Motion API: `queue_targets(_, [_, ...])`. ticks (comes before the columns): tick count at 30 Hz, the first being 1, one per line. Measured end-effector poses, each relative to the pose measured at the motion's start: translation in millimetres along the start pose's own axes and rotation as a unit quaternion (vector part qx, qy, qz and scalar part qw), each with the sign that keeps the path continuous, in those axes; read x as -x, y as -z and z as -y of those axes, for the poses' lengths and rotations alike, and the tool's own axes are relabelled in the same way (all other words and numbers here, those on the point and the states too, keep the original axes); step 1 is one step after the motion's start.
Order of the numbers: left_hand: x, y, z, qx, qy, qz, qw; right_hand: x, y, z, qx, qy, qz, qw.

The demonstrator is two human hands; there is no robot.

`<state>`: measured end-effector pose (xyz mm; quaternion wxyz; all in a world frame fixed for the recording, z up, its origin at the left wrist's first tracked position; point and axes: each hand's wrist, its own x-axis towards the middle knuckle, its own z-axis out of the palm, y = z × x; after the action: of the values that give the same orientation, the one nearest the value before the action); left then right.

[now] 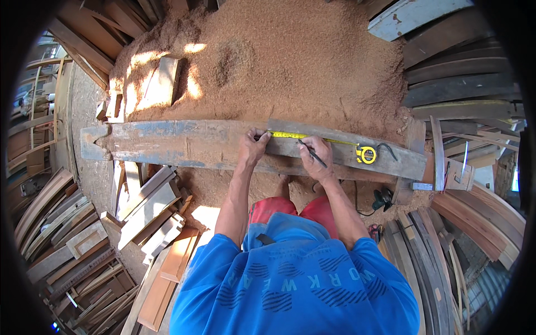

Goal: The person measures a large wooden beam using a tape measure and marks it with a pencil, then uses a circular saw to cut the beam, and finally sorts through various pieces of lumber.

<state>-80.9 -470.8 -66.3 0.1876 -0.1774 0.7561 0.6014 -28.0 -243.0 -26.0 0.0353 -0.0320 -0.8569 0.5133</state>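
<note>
A weathered plank (178,139) lies horizontally across the middle, with a shorter greyish board (402,162) on its right part. My left hand (253,146) pinches the end of the yellow tape measure blade (285,135) at that board's left end. My right hand (317,158) holds a dark pencil (306,146), its tip at the board just below the blade. The blade runs right to its yellow and black case (365,154), which rests on the board with a black strap (386,148) beside it.
Sawdust (279,61) is heaped behind the plank, with a wood offcut (167,78) on it. Stacked boards (458,84) crowd the right side, and more timber (61,234) lies at the lower left. A dark power tool (381,198) with a cord sits below the plank's right part.
</note>
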Motion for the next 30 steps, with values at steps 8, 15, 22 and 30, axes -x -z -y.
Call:
queue_targets(8, [-3.5, 0.3, 5.2, 0.004, -0.007, 0.008, 1.0, -3.8, 1.2, 0.0, 0.049, 0.016, -0.004, 0.999])
queue_targets(15, [-4.3, -1.1, 5.5, 0.006, 0.003, 0.009, 1.0, -4.3, -0.6, 2.5, 0.039, 0.025, -0.013, 0.999])
queue_targets(22, [-3.1, -1.8, 4.6, 0.007, -0.015, 0.002, 1.0, -4.8, -0.2, 1.7, 0.063, 0.029, -0.005, 0.998])
queue_targets(30, [-5.3, -1.3, 10.2, 0.015, -0.016, 0.006, 1.0, -3.9, 0.3, -1.0, 0.06, 0.024, -0.002, 0.998])
